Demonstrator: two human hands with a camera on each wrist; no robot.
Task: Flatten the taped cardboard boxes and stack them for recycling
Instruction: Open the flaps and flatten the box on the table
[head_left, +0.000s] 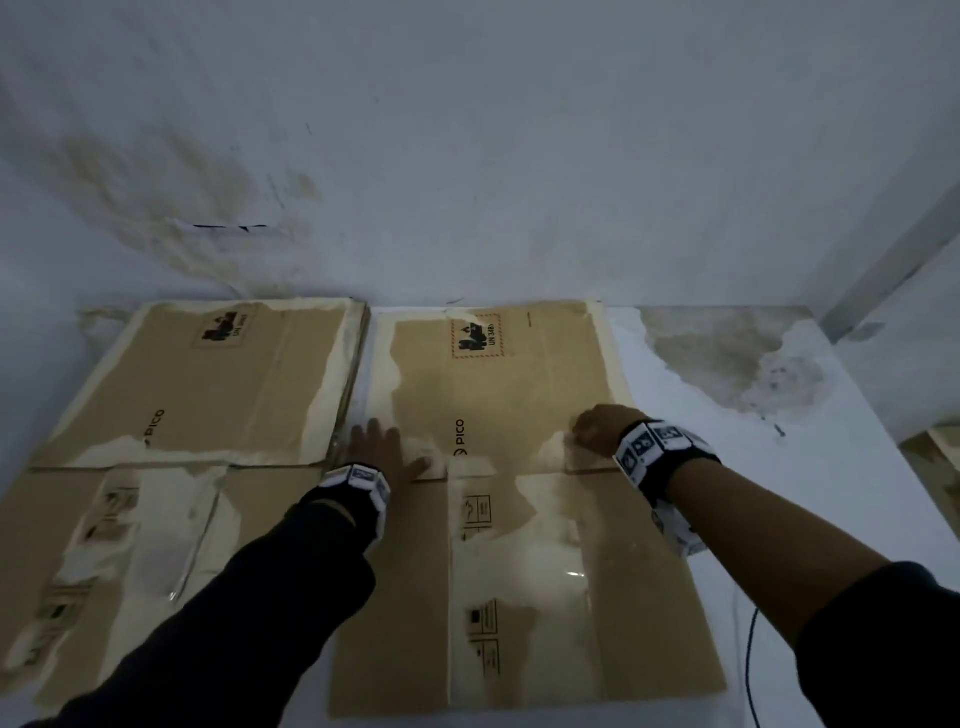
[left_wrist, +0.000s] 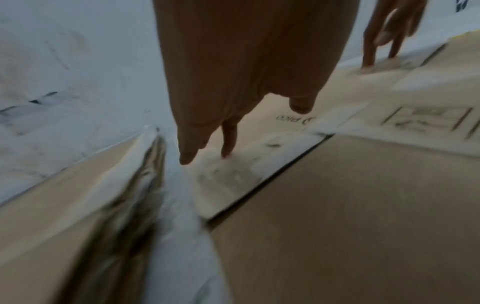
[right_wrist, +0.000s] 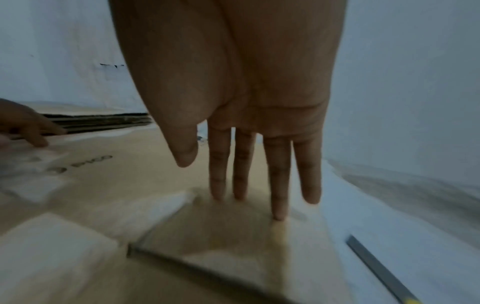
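White worktop (head_left: 727, 467) against a stained white wall (head_left: 467, 130). Two flattened cardboard boxes lie side by side on it. Right flattened box (head_left: 519, 597) lies under my hands, tan, with shiny clear tape strips and pale torn patches; it reads "PICO" with a red-hatched "UN 3481" battery label at the far end and handling symbols near me. Left flattened stack (head_left: 197, 374) just beside it, several layers at the edge, same "PICO" and "UN" label. My left hand (head_left: 387, 449) lies flat, fingers straight, pressing the right box's left side. My right hand (head_left: 597, 431) presses straight fingers (right_wrist: 278, 185) down on its right side; neither grip holds anything. Thin dark cable (head_left: 750, 670) at the worktop's right edge.
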